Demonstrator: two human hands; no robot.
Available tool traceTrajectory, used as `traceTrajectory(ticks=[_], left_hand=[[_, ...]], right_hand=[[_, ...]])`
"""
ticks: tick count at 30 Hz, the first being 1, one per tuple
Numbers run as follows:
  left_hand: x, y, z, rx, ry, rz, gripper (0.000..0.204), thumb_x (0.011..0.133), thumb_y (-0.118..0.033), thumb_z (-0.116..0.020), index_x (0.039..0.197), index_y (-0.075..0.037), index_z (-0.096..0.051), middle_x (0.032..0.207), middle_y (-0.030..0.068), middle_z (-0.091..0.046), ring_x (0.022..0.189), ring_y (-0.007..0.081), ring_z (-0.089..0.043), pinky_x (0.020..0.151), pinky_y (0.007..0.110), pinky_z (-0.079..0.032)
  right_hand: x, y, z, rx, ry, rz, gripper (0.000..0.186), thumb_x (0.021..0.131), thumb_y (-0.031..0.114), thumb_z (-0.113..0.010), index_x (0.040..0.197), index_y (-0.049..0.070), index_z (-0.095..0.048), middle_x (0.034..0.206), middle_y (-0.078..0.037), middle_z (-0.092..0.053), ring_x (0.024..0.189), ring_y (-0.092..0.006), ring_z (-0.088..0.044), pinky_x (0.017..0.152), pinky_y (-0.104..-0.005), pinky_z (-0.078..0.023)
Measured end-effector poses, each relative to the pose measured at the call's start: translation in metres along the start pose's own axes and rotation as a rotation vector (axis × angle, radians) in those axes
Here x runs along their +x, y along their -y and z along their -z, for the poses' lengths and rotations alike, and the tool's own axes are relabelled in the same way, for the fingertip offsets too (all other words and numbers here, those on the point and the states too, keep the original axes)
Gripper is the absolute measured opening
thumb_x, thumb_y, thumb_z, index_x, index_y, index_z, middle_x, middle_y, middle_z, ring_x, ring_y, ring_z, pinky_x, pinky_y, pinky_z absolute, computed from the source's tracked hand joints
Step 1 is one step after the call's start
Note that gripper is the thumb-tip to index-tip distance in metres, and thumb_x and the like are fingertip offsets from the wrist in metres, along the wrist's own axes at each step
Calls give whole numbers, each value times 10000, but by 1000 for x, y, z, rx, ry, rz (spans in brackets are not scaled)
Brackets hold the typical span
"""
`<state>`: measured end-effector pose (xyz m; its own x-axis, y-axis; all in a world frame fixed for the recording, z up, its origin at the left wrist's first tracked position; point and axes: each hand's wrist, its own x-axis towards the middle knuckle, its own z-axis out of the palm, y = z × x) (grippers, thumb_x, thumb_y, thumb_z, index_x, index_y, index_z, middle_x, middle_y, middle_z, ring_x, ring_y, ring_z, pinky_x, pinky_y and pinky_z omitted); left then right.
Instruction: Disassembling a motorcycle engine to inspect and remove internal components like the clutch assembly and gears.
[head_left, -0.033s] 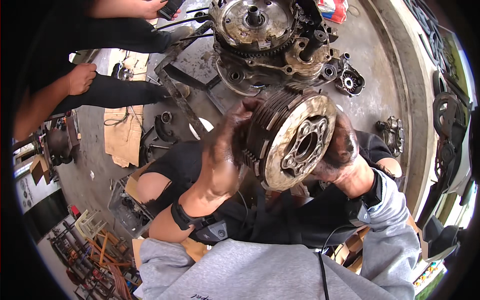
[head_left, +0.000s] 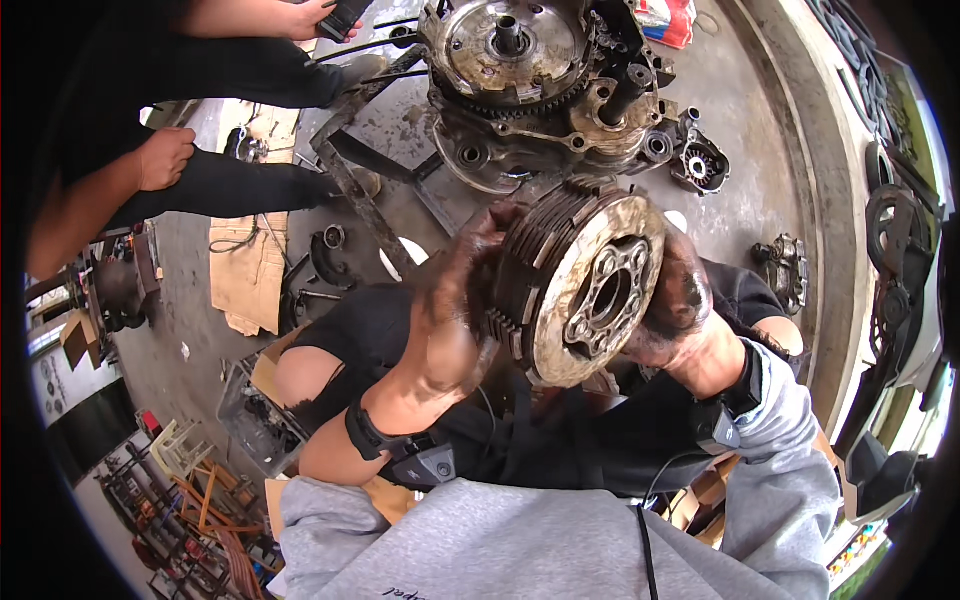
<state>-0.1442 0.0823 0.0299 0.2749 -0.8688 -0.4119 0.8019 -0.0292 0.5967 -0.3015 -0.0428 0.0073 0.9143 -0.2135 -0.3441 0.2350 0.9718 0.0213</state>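
A greasy clutch pack [head_left: 557, 330], stacked dark plates behind a pale round pressure plate with a bolted centre, is held tilted between my two blackened hands. My left hand [head_left: 458, 305] grips its left side, fingers reaching round the back of the stack. My right hand [head_left: 678, 300] is wrapped against its right side, partly hidden by the plate. Just beyond it, an open engine case [head_left: 540, 140] shows a large round metal housing [head_left: 480, 50] with a toothed ring and central shaft.
A co-worker stands at left, one hand [head_left: 160, 160] hanging, the other holding a black device [head_left: 340, 20]. A metal stand [head_left: 355, 180] supports the engine. Around lie cardboard [head_left: 250, 280], a small casing [head_left: 700, 160], another engine part [head_left: 780, 270] and a parts crate [head_left: 255, 415].
The clutch pack in my hands has dropped very slightly toward me. My hands keep their grip, and the surroundings look the same.
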Motion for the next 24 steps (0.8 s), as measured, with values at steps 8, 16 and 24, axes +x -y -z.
traceTrajectory(ticks=[8, 16, 24], left_hand=[[17, -1, 7, 325, 39, -94, 370, 1026, -201, -529, 1328, 11, -511, 1263, 102, -591, 1138, 176, -598, 1027, 316, -467], [12, -15, -2, 499, 23, -344, 375, 1014, 24, -492, 1388, 31, -472, 1341, 179, -590, 1241, 216, -584, 1109, 366, -452], [10, -20, -2, 727, 38, -399, 301, 956, 24, -631, 1255, 10, -654, 1189, 152, -699, 1070, 205, -683, 921, 326, -539]], right_hand=[[-8, -1, 16, 38, -45, -79, 527, 1010, 477, -493, 1334, 78, -607, 1269, -150, -681, 1143, -336, -669, 1001, -543, -536], [-7, 0, 20, 17, 48, -54, 553, 1001, 478, -489, 1387, 90, -564, 1336, -171, -636, 1212, -364, -626, 1057, -595, -473], [-9, 0, 20, 63, -57, -27, 838, 921, 549, -635, 1577, 135, -318, 1451, -184, -536, 1178, -373, -631, 978, -606, -521]])
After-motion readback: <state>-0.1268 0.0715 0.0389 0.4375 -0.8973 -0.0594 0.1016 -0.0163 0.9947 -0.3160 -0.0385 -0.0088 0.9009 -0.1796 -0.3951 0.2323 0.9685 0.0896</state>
